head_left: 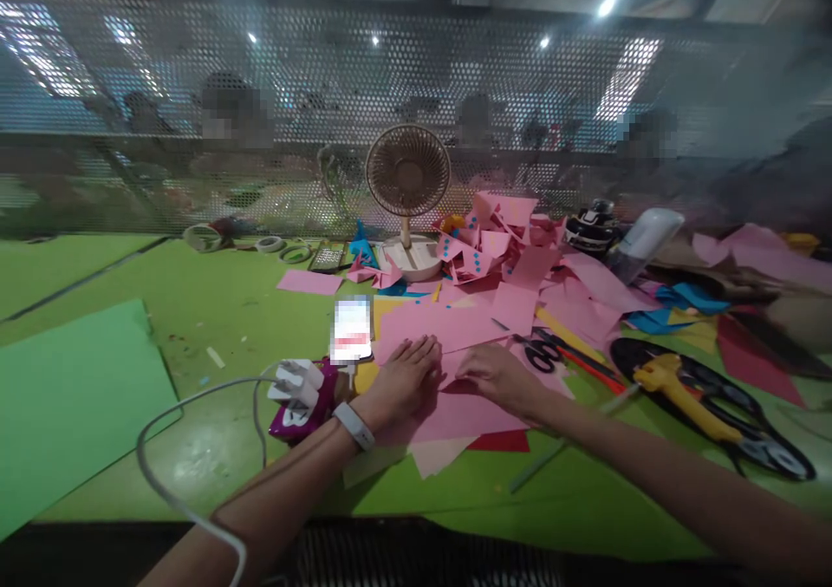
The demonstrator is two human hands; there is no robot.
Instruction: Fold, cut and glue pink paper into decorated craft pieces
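Note:
My left hand (pixel 404 373) lies flat, fingers stretched out, on a pink paper sheet (pixel 448 414) on the green table (pixel 214 309). It wears a white wristband (pixel 354 425). My right hand (pixel 495 375) rests beside it on the same pink paper, fingers bent down and pressing at a fold; whether it pinches the paper I cannot make out. A red sheet (pixel 500 440) peeks out under the pink one.
Black-handled scissors (pixel 544 352) lie right of my hands. A yellow glue gun (pixel 682 388) rests on a black oval mat. A small fan (pixel 407 190) stands behind a heap of pink scraps (pixel 520 249). A phone (pixel 351 330), charger plugs with cable (pixel 292 383) and a large green sheet (pixel 71 388) lie left.

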